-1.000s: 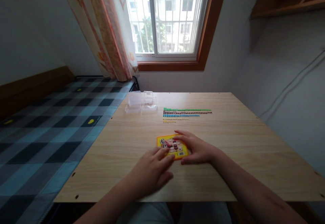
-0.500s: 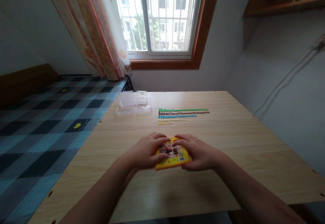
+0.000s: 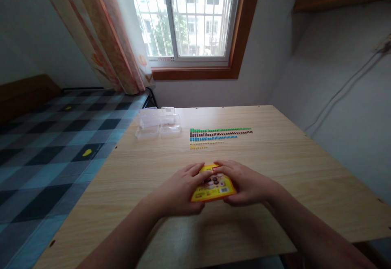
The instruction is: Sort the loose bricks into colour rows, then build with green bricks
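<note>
Between my hands is a flat yellow box with orange edges, printed with pictures of dark and white round pieces and a barcode. My left hand grips its left side, with the thumb at the near edge and fingers across the top. On the right side, my right hand holds it, the thumb under the near corner and fingers over the far edge. The box appears raised over the wooden table, where a shadow falls. Beyond it lie rows of small green pieces, brown pieces, blue pieces and yellow pieces.
Clear plastic cases stand open at the table's far left. A bed with a checked cover runs along the left side. Behind the table are a curtain and a barred window; a cable hangs on the right wall.
My left thumb has moved from the top of the box to below its near edge. The box has shifted slightly right in view, and the camera view has shifted a little.
</note>
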Demonstrator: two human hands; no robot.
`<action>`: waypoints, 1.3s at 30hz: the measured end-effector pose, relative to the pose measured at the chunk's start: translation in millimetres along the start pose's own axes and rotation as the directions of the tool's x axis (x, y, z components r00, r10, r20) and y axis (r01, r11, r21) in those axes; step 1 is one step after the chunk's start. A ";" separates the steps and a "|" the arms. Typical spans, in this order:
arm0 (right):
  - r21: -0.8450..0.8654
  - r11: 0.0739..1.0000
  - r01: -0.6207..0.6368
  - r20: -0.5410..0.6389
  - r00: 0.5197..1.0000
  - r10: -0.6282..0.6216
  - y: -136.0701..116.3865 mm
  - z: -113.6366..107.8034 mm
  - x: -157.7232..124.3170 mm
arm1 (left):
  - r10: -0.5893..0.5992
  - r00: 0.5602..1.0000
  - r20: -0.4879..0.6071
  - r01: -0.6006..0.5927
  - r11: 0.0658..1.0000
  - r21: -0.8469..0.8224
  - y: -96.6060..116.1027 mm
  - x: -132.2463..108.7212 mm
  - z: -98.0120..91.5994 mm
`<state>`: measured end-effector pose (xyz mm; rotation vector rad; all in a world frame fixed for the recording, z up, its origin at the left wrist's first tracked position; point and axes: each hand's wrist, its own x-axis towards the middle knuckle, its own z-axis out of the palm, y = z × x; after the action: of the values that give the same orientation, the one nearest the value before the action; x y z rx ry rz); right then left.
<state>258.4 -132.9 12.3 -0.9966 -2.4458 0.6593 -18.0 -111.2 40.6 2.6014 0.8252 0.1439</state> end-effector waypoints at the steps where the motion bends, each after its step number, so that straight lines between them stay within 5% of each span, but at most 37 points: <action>1: 0.016 1.000 0.003 -0.002 1.000 -0.003 0.1 -0.9 -0.1 | 0.007 1.000 -0.003 -0.007 1.000 -0.004 -0.3 -0.5 -0.6; 12: 0.254 0.967 0.005 -0.037 0.999 0.004 3.3 -11.1 -0.2 | 0.035 0.985 -0.169 -0.076 0.966 -0.247 -15.8 2.6 -14.9; 22: 0.309 0.920 -0.241 -0.220 0.923 0.316 13.7 11.0 10.1 | -0.291 0.908 -0.302 0.080 0.828 -0.556 -35.7 13.3 11.2; 30: 0.304 0.893 -0.333 -0.222 0.887 0.406 18.3 13.0 14.5 | -0.412 0.859 -0.304 0.256 0.859 -0.444 -40.6 15.7 14.4; 39: 0.186 0.919 -0.348 -0.195 0.903 0.382 23.3 17.5 12.7 | -0.392 0.891 -0.229 0.352 0.915 -0.198 -33.4 15.0 15.7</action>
<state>253.1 -113.6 -12.5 -1.4046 -1.9968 0.7836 -20.0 -83.3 12.3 2.2593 1.3388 0.4308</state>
